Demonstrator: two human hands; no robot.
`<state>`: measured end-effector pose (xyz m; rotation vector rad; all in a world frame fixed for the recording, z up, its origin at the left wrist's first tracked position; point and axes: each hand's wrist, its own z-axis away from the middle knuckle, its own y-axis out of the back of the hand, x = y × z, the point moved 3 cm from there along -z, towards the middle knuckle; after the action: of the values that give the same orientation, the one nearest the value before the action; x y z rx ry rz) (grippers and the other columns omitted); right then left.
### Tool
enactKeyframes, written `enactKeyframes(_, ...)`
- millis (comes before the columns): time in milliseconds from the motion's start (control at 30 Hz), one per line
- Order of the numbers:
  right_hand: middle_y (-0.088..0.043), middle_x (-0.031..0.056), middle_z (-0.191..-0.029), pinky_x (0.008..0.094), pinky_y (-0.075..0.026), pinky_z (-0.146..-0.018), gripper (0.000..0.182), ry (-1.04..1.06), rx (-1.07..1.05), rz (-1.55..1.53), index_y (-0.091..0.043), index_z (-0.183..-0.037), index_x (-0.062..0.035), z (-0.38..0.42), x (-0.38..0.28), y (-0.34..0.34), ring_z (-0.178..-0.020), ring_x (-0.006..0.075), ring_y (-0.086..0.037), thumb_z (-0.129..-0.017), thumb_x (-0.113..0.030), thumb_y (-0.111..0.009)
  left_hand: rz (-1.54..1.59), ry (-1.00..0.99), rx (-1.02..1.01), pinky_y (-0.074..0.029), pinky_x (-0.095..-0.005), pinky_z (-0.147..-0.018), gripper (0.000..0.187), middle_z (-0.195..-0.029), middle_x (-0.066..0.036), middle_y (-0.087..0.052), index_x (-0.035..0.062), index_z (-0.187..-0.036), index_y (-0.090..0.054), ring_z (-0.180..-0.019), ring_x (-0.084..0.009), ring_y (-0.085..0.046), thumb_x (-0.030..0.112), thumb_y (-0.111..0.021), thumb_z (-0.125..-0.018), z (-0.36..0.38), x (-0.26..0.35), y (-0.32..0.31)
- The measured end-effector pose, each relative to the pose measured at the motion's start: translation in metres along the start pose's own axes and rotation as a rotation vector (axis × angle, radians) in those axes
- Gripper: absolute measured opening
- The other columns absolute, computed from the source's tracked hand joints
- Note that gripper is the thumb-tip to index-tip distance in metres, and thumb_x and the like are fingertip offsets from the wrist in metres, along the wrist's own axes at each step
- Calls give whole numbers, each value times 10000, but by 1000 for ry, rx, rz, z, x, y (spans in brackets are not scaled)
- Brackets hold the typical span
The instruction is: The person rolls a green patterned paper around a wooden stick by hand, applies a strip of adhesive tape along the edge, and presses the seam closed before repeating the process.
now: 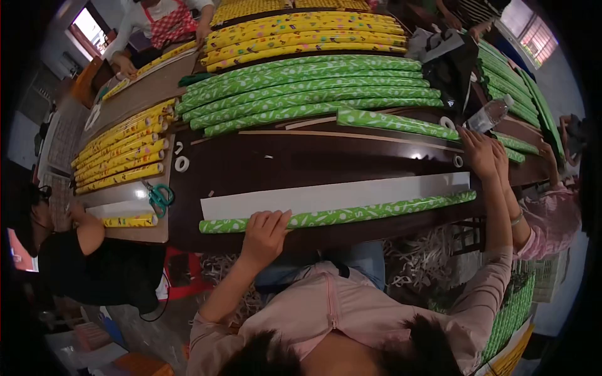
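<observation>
A green patterned roll lies along the front edge of the table, with a white sheet spread out behind it. My left hand is closed over this roll, left of its middle. Farther back, my right hand reaches to the right end of another green roll. Its fingers are together; whatever they hold is too small to make out. A white ring lies just left of that hand, and a second ring sits by the roll's end.
Stacked green rolls and yellow rolls fill the back. Teal scissors lie left by more yellow rolls. A bottle stands tilted at right. A co-worker's braceleted arm is close beside my right arm; other people sit around.
</observation>
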<state>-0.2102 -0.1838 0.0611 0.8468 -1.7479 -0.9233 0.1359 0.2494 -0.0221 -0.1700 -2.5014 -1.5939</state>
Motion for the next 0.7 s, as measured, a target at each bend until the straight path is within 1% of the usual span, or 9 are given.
enactKeyframes(133, -635, 106, -1209, 438, -485, -957, 533, -8, -29, -128, -484, -1383, -84, -69, -67, 32, -1113, 296, -611, -861, -92, -593, 11, -21, -7, -443, -409, -886, 473, -1069, -78, -582, 36, -1232, -597, -974, -265, -549, 123, -695, -778, 0, 0, 0)
enactKeyframes(167, -657, 107, -1159, 403, -528, -806, 552, 99, 69, -104, -492, -1377, -64, -93, -89, 45, -984, 295, -646, -835, -72, -595, 5, -17, -13, -443, -409, -886, 473, -1069, -78, -582, 36, -1232, -597, -974, -265, -549, 123, -695, -778, 0, -1, 0)
enactKeyframes(233, -652, 114, -1159, 402, -524, -797, 552, 214, 152, -166, -508, -1355, -52, -133, -122, 55, -964, 279, -641, -814, -85, -612, -7, -34, 9, -443, -406, -884, 476, -1073, -79, -584, 34, -1236, -595, -974, -261, -547, 130, -697, -781, 0, -1, -1)
enactKeyframes(267, -659, 102, -1113, 403, -520, -752, 492, 219, 203, -241, -533, -1299, -48, -150, -130, 50, -913, 265, -638, -818, -101, -619, -11, -42, 7, -443, -406, -884, 476, -1073, -79, -584, 34, -1236, -595, -974, -261, -547, 130, -697, -781, 0, 0, 0)
enactKeyframes(333, -663, 125, -1091, 406, -506, -819, 480, 250, 166, -301, -539, -1266, -33, -178, -142, 29, -962, 312, -635, -816, -126, -678, 14, -24, 1, -442, -405, -886, 479, -1077, -80, -586, 34, -1239, -595, -973, -259, -548, 134, -699, -782, 0, 0, 1)
enactKeyframes(367, -662, 88, -973, 414, -511, -718, 339, 263, 288, -342, -561, -1125, -48, -197, -150, 39, -869, 287, -636, -819, -148, -667, 8, -42, 3, -442, -405, -886, 479, -1077, -80, -586, 34, -1239, -595, -973, -259, -548, 134, -699, -782, -1, 0, 2)
enactKeyframes(500, -663, 107, -930, 425, -514, -699, 355, 205, 332, -410, -562, -1124, -58, -256, -148, 24, -831, 306, -642, -824, -188, -700, 6, -39, 2, -438, -407, -898, 483, -1092, -79, -587, 39, -1247, -592, -984, -258, -549, 132, -696, -785, 0, 1, 0)
enactKeyframes(600, -682, 95, -978, 433, -525, -742, 358, 190, 356, -464, -606, -1147, -70, -292, -154, 5, -914, 306, -652, -828, -194, -712, 37, -43, 35, -438, -426, -861, 486, -1068, -96, -597, 22, -1223, -602, -955, -282, -567, 78, -692, -749, -1, 1, 3)
enactKeyframes(700, -670, 83, -1019, 434, -530, -719, 346, 182, 267, -528, -616, -1140, -87, -320, -174, -13, -922, 292, -655, -824, -185, -715, 20, -29, -15, -431, -407, -915, 498, -1096, -78, -583, 45, -1261, -583, -1000, -257, -550, 125, -696, -782, 1, -1, 0)
